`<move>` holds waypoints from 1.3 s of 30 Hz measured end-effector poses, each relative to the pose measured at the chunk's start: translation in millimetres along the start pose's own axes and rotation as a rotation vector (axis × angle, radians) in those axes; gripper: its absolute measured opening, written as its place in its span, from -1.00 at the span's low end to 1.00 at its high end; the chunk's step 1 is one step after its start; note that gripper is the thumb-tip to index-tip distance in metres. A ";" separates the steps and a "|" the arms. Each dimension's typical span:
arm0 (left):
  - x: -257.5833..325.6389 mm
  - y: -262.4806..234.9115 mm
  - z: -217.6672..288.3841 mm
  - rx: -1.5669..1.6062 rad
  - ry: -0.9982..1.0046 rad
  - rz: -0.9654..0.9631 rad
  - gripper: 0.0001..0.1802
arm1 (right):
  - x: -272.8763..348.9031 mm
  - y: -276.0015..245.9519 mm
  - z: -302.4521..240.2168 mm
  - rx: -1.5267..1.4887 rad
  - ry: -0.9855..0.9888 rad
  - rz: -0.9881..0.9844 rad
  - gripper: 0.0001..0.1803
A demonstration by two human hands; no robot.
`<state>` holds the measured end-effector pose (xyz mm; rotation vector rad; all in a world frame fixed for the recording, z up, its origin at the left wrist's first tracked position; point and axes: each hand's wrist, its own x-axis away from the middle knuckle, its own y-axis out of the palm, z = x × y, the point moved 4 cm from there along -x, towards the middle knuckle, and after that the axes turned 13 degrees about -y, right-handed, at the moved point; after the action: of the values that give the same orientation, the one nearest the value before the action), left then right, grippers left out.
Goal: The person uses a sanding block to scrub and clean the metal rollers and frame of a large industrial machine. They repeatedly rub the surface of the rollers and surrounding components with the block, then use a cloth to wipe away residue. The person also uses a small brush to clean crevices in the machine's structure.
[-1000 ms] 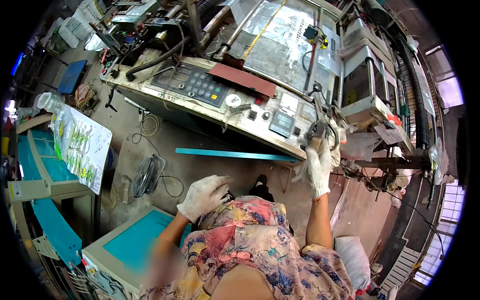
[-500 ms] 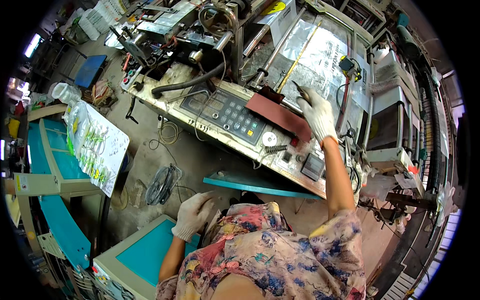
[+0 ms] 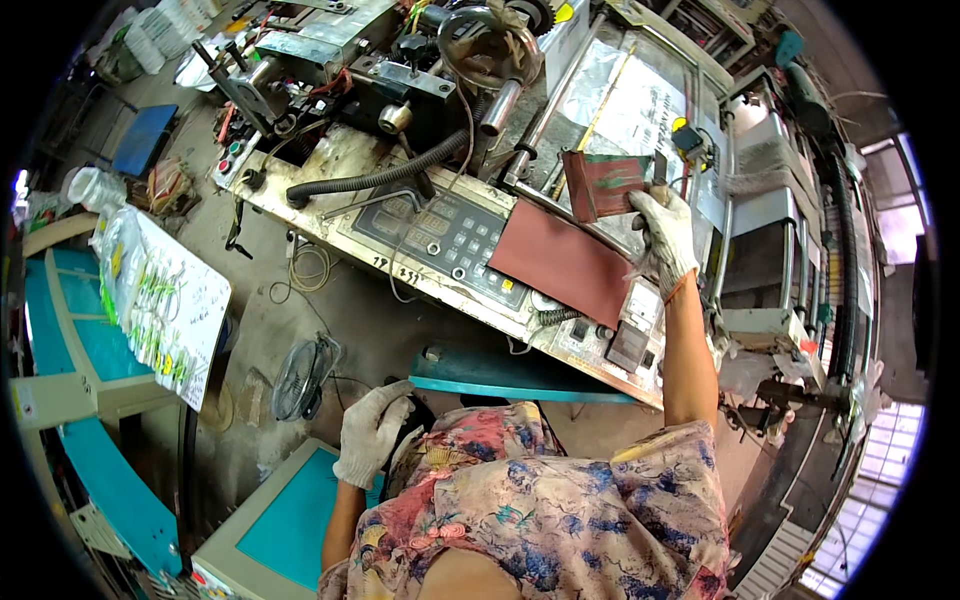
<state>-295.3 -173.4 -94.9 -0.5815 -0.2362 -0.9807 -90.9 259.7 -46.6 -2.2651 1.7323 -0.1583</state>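
My right hand (image 3: pixel 665 235), in a white knitted glove, is closed on a creased, dark red-brown sheet (image 3: pixel 610 184) with green smears, raised above the machine's panel. A small dark, flat piece (image 3: pixel 660 167) sticks up by the fingers; its kind is unclear. Below and left of this hand, a smooth red-brown sheet (image 3: pixel 565 262) lies over part of the keypad panel (image 3: pixel 440 228). My left hand (image 3: pixel 372 430), gloved too, hangs low beside my lap. Its fingers are loosely bent and partly apart, with nothing seen in them.
A handwheel (image 3: pixel 488 48) and black hose (image 3: pixel 400 168) stand at the panel's back left. Printed film (image 3: pixel 650 105) runs over the machine bed beyond. A spring (image 3: pixel 558 316) lies on the panel's front. A teal panel (image 3: pixel 500 375) and a fan (image 3: pixel 303 380) are below; a whiteboard (image 3: pixel 205 300) is at left.
My right hand has lifted the creased sheet off the panel area and turned it to face me. The smooth sheet now shows wider on the panel. My left hand has barely shifted.
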 end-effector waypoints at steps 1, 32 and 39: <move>-5.3 -4.5 1.0 0.016 0.017 -0.023 -0.74 | 8.7 -2.4 -2.3 -0.031 0.042 0.023 -0.85; -128.0 -274.0 -36.4 0.135 0.323 0.080 -0.61 | 193.9 419.2 -141.9 -0.084 -0.735 -0.880 -0.76; -160.1 -340.3 -52.0 0.335 -0.097 -0.249 -0.72 | 179.9 484.4 -166.7 -0.060 -0.386 -0.986 -0.69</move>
<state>-670.4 -231.7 -87.4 -0.2957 -0.5584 -1.1240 -533.7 -54.5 -43.1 -2.7442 0.3498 0.1340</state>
